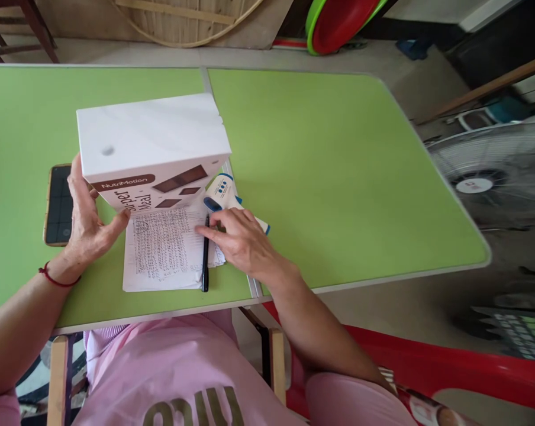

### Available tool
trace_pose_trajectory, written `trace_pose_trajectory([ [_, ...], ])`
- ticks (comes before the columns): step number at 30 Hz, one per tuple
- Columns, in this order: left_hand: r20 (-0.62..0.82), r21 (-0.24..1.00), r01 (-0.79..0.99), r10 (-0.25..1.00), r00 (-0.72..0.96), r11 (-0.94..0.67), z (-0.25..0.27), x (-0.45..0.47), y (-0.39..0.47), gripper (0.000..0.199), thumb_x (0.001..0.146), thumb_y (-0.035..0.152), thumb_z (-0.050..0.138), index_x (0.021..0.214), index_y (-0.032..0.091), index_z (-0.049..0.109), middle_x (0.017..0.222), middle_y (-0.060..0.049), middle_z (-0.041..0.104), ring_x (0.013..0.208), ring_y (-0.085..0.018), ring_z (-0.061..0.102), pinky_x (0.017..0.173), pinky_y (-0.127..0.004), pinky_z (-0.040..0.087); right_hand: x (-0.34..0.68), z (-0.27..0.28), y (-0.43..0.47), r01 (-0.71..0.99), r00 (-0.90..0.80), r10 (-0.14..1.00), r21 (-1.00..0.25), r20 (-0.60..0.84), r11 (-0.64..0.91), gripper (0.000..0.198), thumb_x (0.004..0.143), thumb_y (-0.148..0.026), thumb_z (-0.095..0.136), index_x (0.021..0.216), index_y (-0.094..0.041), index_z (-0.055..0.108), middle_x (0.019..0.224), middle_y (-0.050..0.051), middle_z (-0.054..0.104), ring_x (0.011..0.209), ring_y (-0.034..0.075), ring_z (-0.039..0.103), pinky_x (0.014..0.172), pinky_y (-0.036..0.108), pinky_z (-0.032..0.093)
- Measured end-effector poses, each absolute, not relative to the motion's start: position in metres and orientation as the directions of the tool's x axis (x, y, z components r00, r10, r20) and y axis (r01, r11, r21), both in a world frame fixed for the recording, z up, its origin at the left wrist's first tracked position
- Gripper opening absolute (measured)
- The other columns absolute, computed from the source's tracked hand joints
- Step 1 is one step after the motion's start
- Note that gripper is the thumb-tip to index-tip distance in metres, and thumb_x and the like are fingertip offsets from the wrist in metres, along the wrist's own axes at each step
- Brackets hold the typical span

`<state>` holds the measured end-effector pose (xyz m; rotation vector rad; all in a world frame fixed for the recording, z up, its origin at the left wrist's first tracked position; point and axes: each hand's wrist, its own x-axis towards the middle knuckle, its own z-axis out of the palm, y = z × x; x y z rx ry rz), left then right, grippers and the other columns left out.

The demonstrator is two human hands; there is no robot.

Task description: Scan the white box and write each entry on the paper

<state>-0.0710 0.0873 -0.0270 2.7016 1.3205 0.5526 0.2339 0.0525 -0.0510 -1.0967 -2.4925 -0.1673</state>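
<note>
Your left hand (87, 222) grips the near left edge of a white box (152, 151), thumb against its printed front and fingers curled round the side, holding it tilted so that its lower edge rests on the papers while its broad blank face tips up toward you. Your right hand (241, 239) lies flat and relaxed, closed on nothing, with its fingertips (205, 232) touching the upper part of a black pen (205, 260). The pen lies lengthwise along the right edge of a sheet of paper (163, 254) covered in dense handwriting, and that sheet sits near the front edge of the green table (338, 177), just left of the seam where the two table halves meet. Just beyond your right hand, touching the lower right corner of the box, lies a white and blue thermometer (225, 192), partly hidden by your fingers. A phone (58, 204) with a dark screen lies flat on the table just left of your left hand. A red cord (54, 279) circles your left wrist. Off the table to the right stands a fan (493, 171) with a wire guard, and below your right arm runs the rim of a red chair (449, 361).
</note>
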Motion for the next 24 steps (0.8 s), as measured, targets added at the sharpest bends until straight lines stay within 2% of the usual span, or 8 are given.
trace_pose_trajectory([
  [5,0.510,0.402,0.787,0.828,0.231,-0.468,-0.027,-0.066,0.083,0.059,0.106,0.054,0.019,0.149,0.014,0.008,0.148,-0.017,0.036,0.137,-0.027,0.037,0.085,-0.037,0.055,0.232,-0.049,0.050,0.676,-0.671,0.609,0.012,0.424,0.737,0.021,0.096,-0.012,0.052,0.099,-0.020,0.071,0.082,0.005,0.062,0.079,0.019,0.050,0.072,0.034,0.040],
  [8,0.614,0.590,0.643,0.788,0.035,-0.488,-0.025,-0.061,0.087,0.060,0.100,0.063,0.037,0.138,0.017,0.030,0.131,-0.012,0.046,0.116,-0.021,0.052,0.080,-0.035,0.052,0.233,-0.050,0.051,0.654,-0.692,0.578,0.036,0.433,0.756,0.021,0.095,-0.007,0.050,0.097,-0.020,0.067,0.084,0.004,0.064,0.078,0.018,0.052,0.072,0.033,0.041],
  [11,0.816,0.538,0.534,0.563,-0.134,-0.652,-0.019,-0.057,0.091,0.043,0.085,0.056,0.066,0.108,0.023,0.050,0.097,-0.002,0.050,0.081,-0.013,0.053,0.062,-0.028,0.044,0.233,-0.053,0.052,0.636,-0.632,0.563,-0.059,0.533,0.770,0.014,0.095,-0.012,0.051,0.098,-0.022,0.061,0.084,0.003,0.066,0.075,0.017,0.057,0.068,0.033,0.043],
  [13,0.936,0.341,0.500,0.340,-0.096,-0.796,-0.015,-0.055,0.088,0.034,0.077,0.043,0.073,0.095,0.024,0.052,0.080,0.001,0.044,0.063,-0.010,0.045,0.051,-0.025,0.035,0.231,-0.054,0.051,0.592,-0.499,0.595,-0.253,0.630,0.765,0.006,0.094,-0.018,0.055,0.095,-0.023,0.057,0.080,0.001,0.066,0.071,0.016,0.060,0.064,0.031,0.045],
  [14,0.941,0.290,0.490,0.339,0.012,-0.822,-0.012,-0.053,0.084,0.029,0.076,0.031,0.073,0.094,0.023,0.052,0.076,0.002,0.044,0.062,-0.010,0.046,0.050,-0.025,0.036,0.230,-0.054,0.049,0.554,-0.409,0.635,-0.374,0.655,0.743,0.005,0.092,-0.020,0.058,0.093,-0.024,0.055,0.079,0.001,0.066,0.069,0.015,0.060,0.062,0.031,0.047],
  [16,0.803,0.252,0.357,0.400,0.442,-0.900,-0.011,-0.047,0.072,0.022,0.078,0.005,0.061,0.093,0.018,0.054,0.072,0.003,0.052,0.059,-0.010,0.052,0.050,-0.023,0.041,0.226,-0.052,0.046,0.458,-0.241,0.740,-0.599,0.628,0.657,0.009,0.087,-0.021,0.061,0.090,-0.024,0.054,0.078,0.000,0.066,0.066,0.014,0.061,0.059,0.029,0.049],
  [18,0.634,0.192,0.328,0.372,0.678,-0.925,-0.015,-0.039,0.057,0.021,0.085,0.004,0.061,0.105,0.011,0.056,0.081,-0.003,0.065,0.064,-0.012,0.061,0.053,-0.025,0.049,0.221,-0.050,0.043,0.372,-0.136,0.836,-0.755,0.531,0.540,0.006,0.086,-0.021,0.061,0.087,-0.023,0.055,0.074,-0.001,0.065,0.060,0.013,0.060,0.055,0.027,0.050],
  [24,0.357,0.050,0.416,0.406,0.841,-0.908,-0.038,-0.025,0.036,0.027,0.094,0.005,0.044,0.115,0.008,0.060,0.129,-0.014,0.064,0.054,-0.013,0.061,0.046,-0.030,0.051,0.203,-0.051,0.042,0.289,-0.160,0.968,-0.929,0.192,0.232,0.003,0.079,-0.020,0.059,0.080,-0.021,0.056,0.061,-0.004,0.060,0.048,0.010,0.052,0.044,0.022,0.042],
])
